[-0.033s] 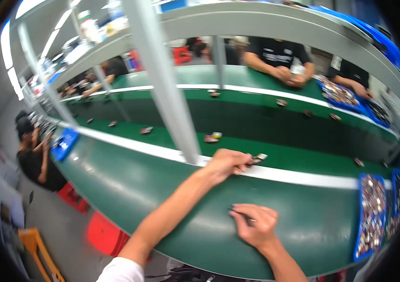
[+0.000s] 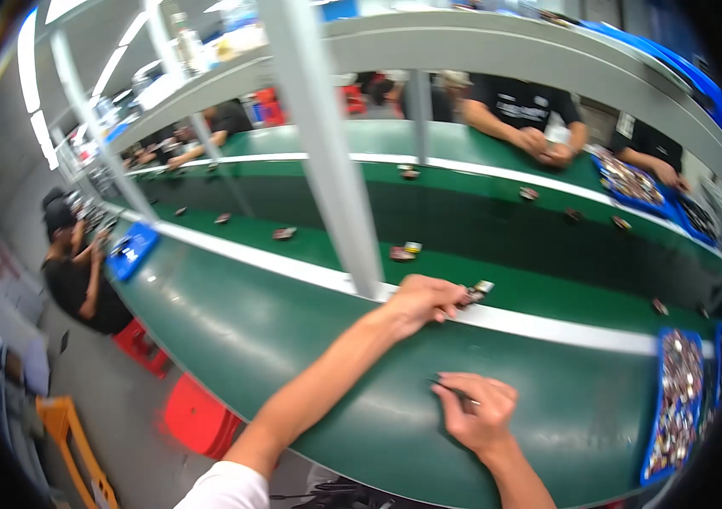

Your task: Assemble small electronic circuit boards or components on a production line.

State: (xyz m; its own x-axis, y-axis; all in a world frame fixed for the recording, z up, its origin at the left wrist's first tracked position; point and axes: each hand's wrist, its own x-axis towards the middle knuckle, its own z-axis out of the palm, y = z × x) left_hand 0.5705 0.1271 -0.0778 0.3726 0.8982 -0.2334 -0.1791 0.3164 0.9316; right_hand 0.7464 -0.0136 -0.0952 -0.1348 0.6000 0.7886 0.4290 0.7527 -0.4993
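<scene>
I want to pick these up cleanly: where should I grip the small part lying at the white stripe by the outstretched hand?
Probably by the long edges of the small part, coming from above: it lies flat, its far end clear of the left hand.

Smooth matt green belt (image 2: 293, 339), glossy blue plastic tray (image 2: 675, 441), white-painted metal post (image 2: 327, 161)

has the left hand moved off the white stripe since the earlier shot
No. The left hand holds the small part at the same spot on the white stripe, just right of the grey post.
</scene>
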